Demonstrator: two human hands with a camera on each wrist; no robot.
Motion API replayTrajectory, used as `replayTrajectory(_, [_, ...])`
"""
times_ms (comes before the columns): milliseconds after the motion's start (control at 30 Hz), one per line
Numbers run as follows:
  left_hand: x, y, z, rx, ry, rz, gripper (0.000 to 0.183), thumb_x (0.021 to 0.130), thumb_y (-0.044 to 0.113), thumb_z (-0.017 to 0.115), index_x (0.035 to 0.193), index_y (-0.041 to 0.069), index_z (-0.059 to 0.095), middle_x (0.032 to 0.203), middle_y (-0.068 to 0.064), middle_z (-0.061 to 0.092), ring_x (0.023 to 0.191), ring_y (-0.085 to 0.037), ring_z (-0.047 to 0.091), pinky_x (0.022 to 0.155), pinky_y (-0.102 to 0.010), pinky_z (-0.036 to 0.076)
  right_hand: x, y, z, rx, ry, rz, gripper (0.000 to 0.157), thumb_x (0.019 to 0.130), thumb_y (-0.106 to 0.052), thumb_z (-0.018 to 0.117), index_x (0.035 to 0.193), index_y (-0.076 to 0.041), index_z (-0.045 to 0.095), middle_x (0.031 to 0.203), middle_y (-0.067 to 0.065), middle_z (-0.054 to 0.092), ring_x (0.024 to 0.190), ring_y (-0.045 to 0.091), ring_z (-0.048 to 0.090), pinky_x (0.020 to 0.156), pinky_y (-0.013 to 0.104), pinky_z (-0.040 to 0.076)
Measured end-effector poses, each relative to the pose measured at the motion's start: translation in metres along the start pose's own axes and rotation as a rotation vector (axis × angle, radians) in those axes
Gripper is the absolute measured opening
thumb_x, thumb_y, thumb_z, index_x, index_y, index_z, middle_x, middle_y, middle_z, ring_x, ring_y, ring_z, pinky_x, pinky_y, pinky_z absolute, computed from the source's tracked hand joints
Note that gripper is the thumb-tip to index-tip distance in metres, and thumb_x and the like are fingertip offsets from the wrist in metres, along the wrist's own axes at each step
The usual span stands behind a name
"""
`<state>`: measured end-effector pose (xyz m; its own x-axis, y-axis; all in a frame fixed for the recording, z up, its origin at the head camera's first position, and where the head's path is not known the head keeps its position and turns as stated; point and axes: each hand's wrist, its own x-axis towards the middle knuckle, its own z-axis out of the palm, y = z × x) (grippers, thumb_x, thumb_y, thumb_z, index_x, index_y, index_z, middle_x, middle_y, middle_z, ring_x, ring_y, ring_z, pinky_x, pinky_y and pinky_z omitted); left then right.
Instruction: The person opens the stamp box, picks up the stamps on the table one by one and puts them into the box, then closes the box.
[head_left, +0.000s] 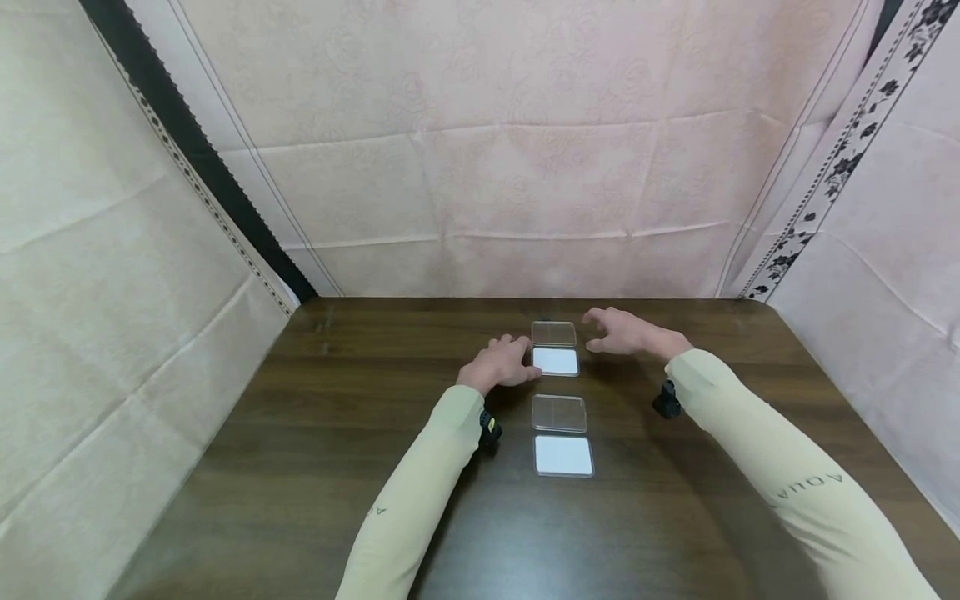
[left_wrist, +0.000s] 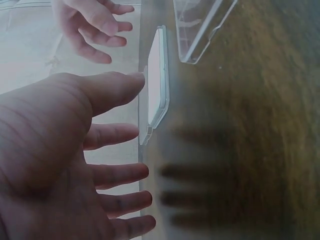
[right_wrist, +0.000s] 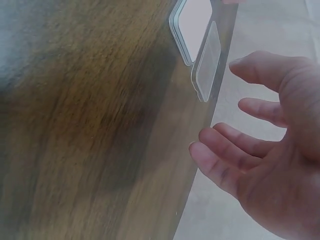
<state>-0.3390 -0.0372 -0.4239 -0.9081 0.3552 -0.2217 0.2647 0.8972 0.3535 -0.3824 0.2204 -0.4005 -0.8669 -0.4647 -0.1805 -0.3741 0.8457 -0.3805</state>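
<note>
A shallow clear plastic case holding white cards (head_left: pixel 555 361) lies toward the back of the table, with a clear plastic lid (head_left: pixel 553 333) just behind it. My left hand (head_left: pixel 498 362) is at the left side of this case, thumb tip close to its edge, fingers spread and holding nothing. To the right of the lid hovers my right hand (head_left: pixel 622 332), its fingers relaxed and apart around nothing. Nearer to me lie a second clear lid (head_left: pixel 558 413) and, in front of it, a second case with a white top (head_left: pixel 564 456); neither hand touches them.
The dark wooden table (head_left: pixel 315 467) ends at a pale cloth wall (head_left: pixel 480 183) just beyond the far lid. Cloth panels also flank both sides, the right one with a black floral border (head_left: pixel 840 167). Each wrist wears a small black device (head_left: pixel 490 427).
</note>
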Motion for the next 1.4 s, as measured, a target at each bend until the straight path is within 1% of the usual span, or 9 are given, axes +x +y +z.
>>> replayTrajectory(133, [0.004, 0.001, 0.001, -0.019, 0.008, 0.001, 0.063, 0.095, 0.047, 0.059, 0.149, 0.021, 0.039, 0.154, -0.011, 0.036, 0.137, -0.032, 0.037, 0.107, -0.054, 0.041, -0.012, 0.002, -0.002, 0.014, 0.010, 0.009, 0.056, 0.095, -0.027, 0.062, 0.142, -0.005, 0.043, 0.133, 0.028, 0.051, 0.121, 0.042, 0.054, 0.095, 0.054, 0.047])
replayTrajectory(267, [0.009, 0.000, 0.003, -0.017, 0.018, 0.010, 0.061, 0.095, 0.047, 0.059, 0.147, 0.021, 0.041, 0.152, -0.011, 0.038, 0.134, -0.030, 0.038, 0.105, -0.053, 0.043, -0.026, 0.003, -0.001, 0.012, 0.015, 0.005, 0.055, 0.095, -0.026, 0.063, 0.141, -0.004, 0.044, 0.132, 0.029, 0.052, 0.120, 0.042, 0.054, 0.093, 0.054, 0.048])
replayTrajectory(400, [0.013, 0.000, 0.006, -0.011, 0.021, 0.017, 0.060, 0.096, 0.047, 0.059, 0.147, 0.020, 0.041, 0.152, -0.011, 0.038, 0.134, -0.030, 0.038, 0.104, -0.052, 0.043, -0.039, 0.004, 0.000, -0.004, 0.030, -0.020, 0.053, 0.094, -0.024, 0.063, 0.140, -0.003, 0.045, 0.129, 0.029, 0.053, 0.119, 0.041, 0.055, 0.092, 0.053, 0.049])
replayTrajectory(600, [0.014, -0.001, 0.007, -0.027, 0.029, 0.024, 0.060, 0.096, 0.045, 0.059, 0.147, 0.019, 0.041, 0.153, -0.012, 0.037, 0.137, -0.031, 0.036, 0.106, -0.052, 0.042, -0.050, -0.002, -0.001, -0.020, 0.068, -0.063, 0.050, 0.093, -0.021, 0.065, 0.136, -0.001, 0.049, 0.125, 0.027, 0.056, 0.114, 0.039, 0.058, 0.090, 0.051, 0.050])
replayTrajectory(767, [0.015, 0.000, 0.008, -0.032, 0.024, 0.006, 0.061, 0.096, 0.046, 0.059, 0.148, 0.021, 0.040, 0.155, -0.011, 0.034, 0.142, -0.030, 0.032, 0.108, -0.052, 0.040, -0.058, -0.006, -0.004, -0.045, 0.094, -0.101, 0.047, 0.092, -0.020, 0.066, 0.133, -0.001, 0.052, 0.115, 0.021, 0.059, 0.101, 0.032, 0.061, 0.085, 0.046, 0.050])
replayTrajectory(900, [0.017, -0.001, 0.008, -0.020, 0.014, 0.018, 0.061, 0.096, 0.047, 0.058, 0.148, 0.021, 0.040, 0.157, -0.012, 0.031, 0.144, -0.031, 0.029, 0.109, -0.052, 0.039, -0.067, -0.006, -0.005, -0.066, 0.096, -0.115, 0.046, 0.092, -0.019, 0.066, 0.131, 0.000, 0.053, 0.108, 0.019, 0.060, 0.089, 0.024, 0.058, 0.080, 0.042, 0.049])
replayTrajectory(1067, [0.018, -0.005, 0.008, -0.016, 0.015, 0.027, 0.061, 0.096, 0.047, 0.059, 0.148, 0.022, 0.040, 0.158, -0.011, 0.030, 0.146, -0.031, 0.028, 0.111, -0.050, 0.037, -0.078, -0.004, -0.003, -0.067, 0.084, -0.124, 0.046, 0.092, -0.019, 0.067, 0.131, 0.001, 0.054, 0.107, 0.019, 0.060, 0.086, 0.023, 0.056, 0.076, 0.038, 0.048])
replayTrajectory(1200, [0.018, -0.006, 0.008, -0.027, 0.012, 0.039, 0.061, 0.095, 0.046, 0.060, 0.147, 0.021, 0.041, 0.158, -0.011, 0.030, 0.146, -0.031, 0.027, 0.111, -0.051, 0.037, -0.088, 0.002, -0.002, -0.072, 0.097, -0.128, 0.044, 0.091, -0.018, 0.068, 0.129, 0.001, 0.056, 0.102, 0.015, 0.061, 0.086, 0.024, 0.056, 0.074, 0.035, 0.047])
replayTrajectory(1400, [0.016, -0.007, 0.007, -0.040, 0.012, 0.046, 0.061, 0.095, 0.045, 0.060, 0.148, 0.021, 0.041, 0.158, -0.011, 0.030, 0.146, -0.031, 0.027, 0.111, -0.052, 0.037, -0.100, 0.007, -0.003, -0.099, 0.109, -0.147, 0.037, 0.090, -0.017, 0.069, 0.123, -0.002, 0.060, 0.095, 0.009, 0.060, 0.081, 0.016, 0.053, 0.071, 0.031, 0.046])
